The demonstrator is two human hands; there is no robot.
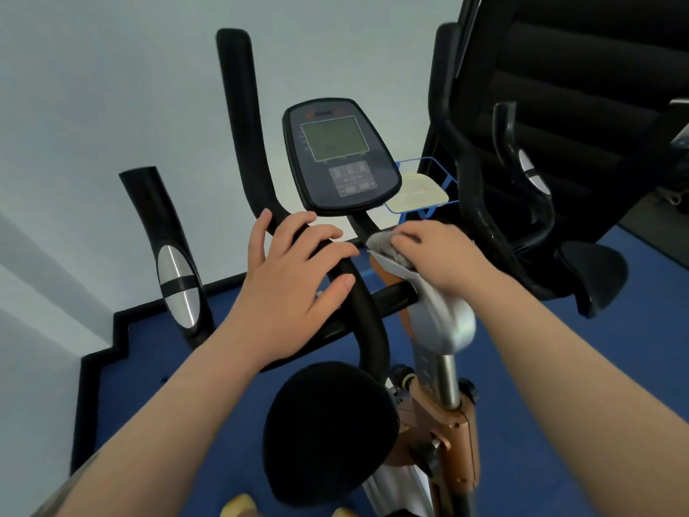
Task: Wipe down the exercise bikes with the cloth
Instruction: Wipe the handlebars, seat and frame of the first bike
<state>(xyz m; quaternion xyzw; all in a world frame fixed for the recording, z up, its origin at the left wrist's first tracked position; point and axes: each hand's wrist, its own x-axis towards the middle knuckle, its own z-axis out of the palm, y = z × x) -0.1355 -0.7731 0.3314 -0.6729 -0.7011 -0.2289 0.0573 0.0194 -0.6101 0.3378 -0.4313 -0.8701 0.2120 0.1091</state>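
An exercise bike stands below me, with a black seat (328, 434), a copper frame (443, 419), a grey stem cover (443, 322) and a console (337, 154) with a grey screen. My left hand (294, 281) rests over the black handlebar (238, 117), its fingers curled around the bar near the console. My right hand (436, 251) presses a grey cloth (380, 244) against the top of the stem just under the console. Most of the cloth is hidden under the hand.
A second bike's black handlebar (477, 203) and seat (592, 274) stand close on the right. A blue wire rack holding a cream tray (421, 192) sits behind the console. White walls close off the left, above a blue floor (156, 360). A dark machine (581, 87) fills the upper right.
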